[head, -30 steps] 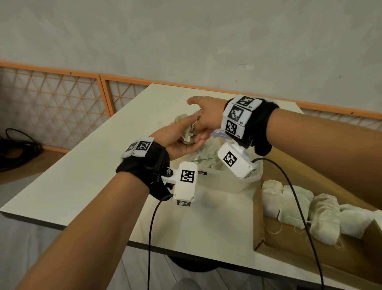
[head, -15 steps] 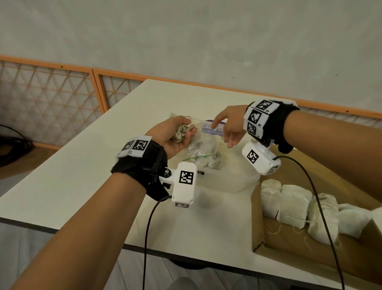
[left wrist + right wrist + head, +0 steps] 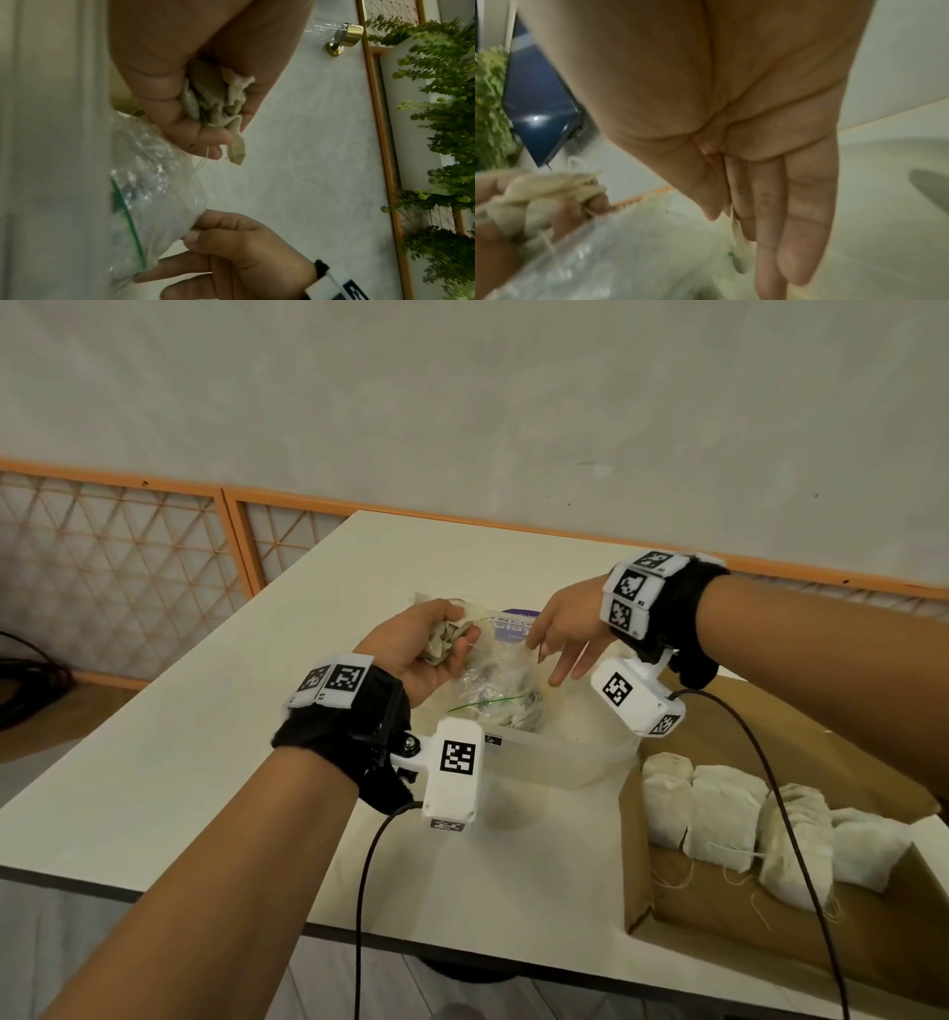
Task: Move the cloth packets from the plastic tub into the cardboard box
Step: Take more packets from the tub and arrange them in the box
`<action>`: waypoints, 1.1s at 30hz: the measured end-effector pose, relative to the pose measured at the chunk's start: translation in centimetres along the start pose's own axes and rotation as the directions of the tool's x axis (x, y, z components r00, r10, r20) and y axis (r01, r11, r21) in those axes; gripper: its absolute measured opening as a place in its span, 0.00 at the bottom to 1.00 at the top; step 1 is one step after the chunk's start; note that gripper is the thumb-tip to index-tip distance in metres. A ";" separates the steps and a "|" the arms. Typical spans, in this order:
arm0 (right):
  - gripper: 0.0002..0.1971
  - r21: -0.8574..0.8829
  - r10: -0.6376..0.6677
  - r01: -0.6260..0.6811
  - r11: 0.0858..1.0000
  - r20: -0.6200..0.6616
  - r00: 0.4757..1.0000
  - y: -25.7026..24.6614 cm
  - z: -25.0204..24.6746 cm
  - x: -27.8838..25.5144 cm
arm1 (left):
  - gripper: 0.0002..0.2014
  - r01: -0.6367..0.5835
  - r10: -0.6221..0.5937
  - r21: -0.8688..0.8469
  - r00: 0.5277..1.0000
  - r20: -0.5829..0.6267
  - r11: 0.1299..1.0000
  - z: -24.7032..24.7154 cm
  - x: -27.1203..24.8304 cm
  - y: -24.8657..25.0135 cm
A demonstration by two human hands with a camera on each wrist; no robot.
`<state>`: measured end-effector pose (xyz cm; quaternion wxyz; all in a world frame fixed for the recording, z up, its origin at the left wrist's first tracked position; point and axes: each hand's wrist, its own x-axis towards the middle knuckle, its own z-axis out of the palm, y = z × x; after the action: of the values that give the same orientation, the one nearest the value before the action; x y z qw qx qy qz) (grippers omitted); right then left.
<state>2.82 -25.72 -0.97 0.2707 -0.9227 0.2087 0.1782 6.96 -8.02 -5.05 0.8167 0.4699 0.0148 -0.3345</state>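
My left hand (image 3: 436, 644) grips a crumpled bundle of beige cloth packets (image 3: 445, 634) above the far left corner of the translucent plastic tub (image 3: 565, 755); the bundle (image 3: 218, 101) fills the curled fingers. A clear zip bag (image 3: 493, 683) with a green seal line lies in the tub. My right hand (image 3: 536, 643) pinches that bag's edge (image 3: 180, 219) between thumb and forefinger, with the other fingers (image 3: 795, 233) straight. The cardboard box (image 3: 637, 865) stands to the tub's right and holds several cloth packets (image 3: 719, 814) in a row.
Tub and box sit on a pale table (image 3: 205, 762), whose near edge runs below my forearms. Black cables (image 3: 367, 865) hang from both wrist cameras, one across the box. An orange-framed lattice fence (image 3: 128, 567) stands behind the table on the left.
My right hand has drawn away from the left hand to the right and taken the bag's edge in a pinch. The left hand keeps the cloth bundle and has hardly moved.
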 end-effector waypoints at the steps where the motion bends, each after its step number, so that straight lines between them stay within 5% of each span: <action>1: 0.17 0.061 -0.018 0.019 0.998 -0.014 1.000 0.3 -0.5 -0.5 | 0.03 -0.012 0.012 -0.024 1.000 0.000 1.000 -0.1 -0.1 0.1; 6: 0.13 0.334 -0.135 0.162 0.929 -0.103 0.985 2.9 -2.7 -6.2 | 0.01 -0.053 0.060 -0.146 0.997 0.048 0.988 0.5 -0.9 0.2; 12: 0.06 0.573 -0.092 0.320 0.755 -0.390 0.916 9.8 -1.0 -13.9 | 0.02 0.042 -0.004 -0.115 0.950 0.313 0.992 6.1 -4.6 -3.1; 15: 0.03 0.505 -0.089 0.298 0.810 -0.397 0.913 11.0 0.3 -14.7 | 0.01 0.113 -0.077 -0.070 0.918 0.389 0.991 7.4 -5.5 -5.0; 22: 0.22 0.180 -0.019 0.081 0.980 -0.324 0.946 18.4 1.1 -20.0 | 0.04 0.238 -0.220 0.020 0.860 0.461 0.971 11.5 -7.9 -13.4; 27: 0.09 -0.049 0.030 -0.046 0.998 -0.276 0.961 21.3 0.9 -21.8 | 0.04 0.237 -0.207 -0.024 0.888 0.410 0.971 11.9 -7.8 -15.5; 33: 0.05 -0.096 -0.080 0.062 0.993 -0.205 0.976 20.6 0.7 -22.5 | 0.07 0.192 -0.135 -0.103 0.905 0.404 0.976 11.5 -7.5 -15.6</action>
<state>-26.38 -34.63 -0.38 0.2123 -0.9543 0.1946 0.0800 -10.97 -18.22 -7.93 0.8029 0.3314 -0.0874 -0.4878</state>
